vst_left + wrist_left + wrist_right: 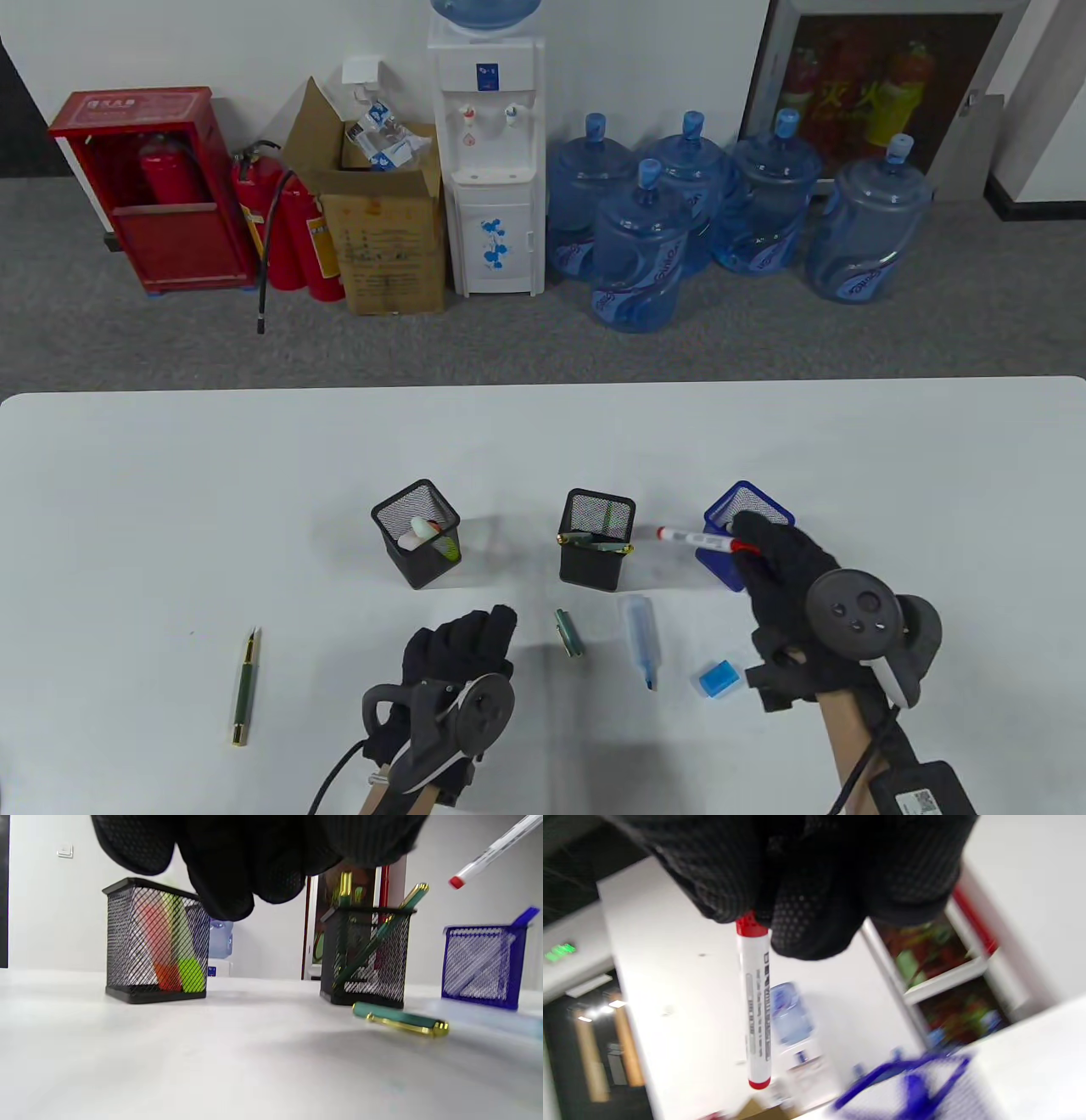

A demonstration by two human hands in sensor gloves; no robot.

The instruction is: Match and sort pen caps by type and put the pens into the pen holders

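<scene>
My right hand [768, 556] grips a white marker with red ends [696, 537], held level just left of the blue mesh holder [768, 508]; the marker [755, 1001] hangs from my fingers in the right wrist view. My left hand [462, 649] rests on the table with fingers curled, holding nothing. A green and gold pen cap [568, 632] lies just right of it, also visible as the cap [401, 1020] in the left wrist view. A blue highlighter [640, 637] and its blue cap [719, 679] lie near my right hand. A green pen [244, 688] lies far left.
The left black holder [416, 543] contains orange and green highlighters [174, 946]. The middle black holder [596, 548] has green pens [382, 929] in it. Beyond the table's far edge are water bottles, a dispenser and fire extinguishers.
</scene>
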